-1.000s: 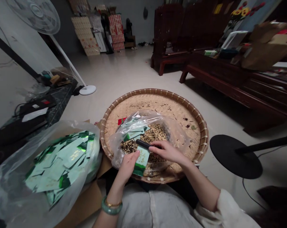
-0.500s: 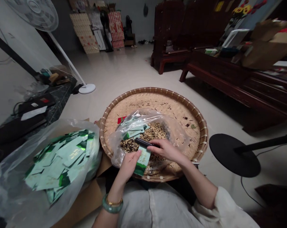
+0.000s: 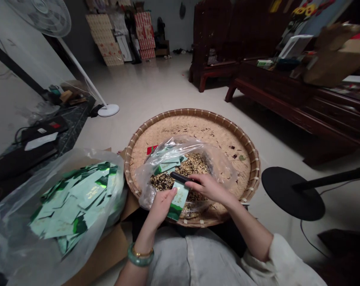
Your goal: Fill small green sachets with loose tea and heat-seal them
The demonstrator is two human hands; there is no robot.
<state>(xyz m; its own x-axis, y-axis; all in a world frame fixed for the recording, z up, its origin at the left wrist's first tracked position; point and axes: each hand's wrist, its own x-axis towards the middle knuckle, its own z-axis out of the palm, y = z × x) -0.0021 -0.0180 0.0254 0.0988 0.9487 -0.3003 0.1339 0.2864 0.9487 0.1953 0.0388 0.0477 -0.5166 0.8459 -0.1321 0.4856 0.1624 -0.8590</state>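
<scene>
My left hand (image 3: 160, 207) grips a small pale green packet (image 3: 178, 201) upright over the near side of a round woven basket tray (image 3: 197, 115). My right hand (image 3: 208, 186) is closed on a black scoop (image 3: 180, 177), whose dark end points left just above the packet's top. Under both hands lies a clear plastic bag (image 3: 218, 163) holding loose brown and yellow dried bits (image 3: 194, 163) and a few more green packets (image 3: 168, 166). A green bangle sits on my left wrist.
A large clear bag of green packets (image 3: 75, 198) lies on cardboard at my left. A black round stand base (image 3: 291, 192) sits on the floor at right. A white fan's base (image 3: 108, 110) stands behind the tray. Dark wooden furniture (image 3: 287, 99) lines the right side.
Both hands have stayed over the bag with the packet and scoop; the scoop has edged slightly closer to the packet's top. The view has shifted a little.
</scene>
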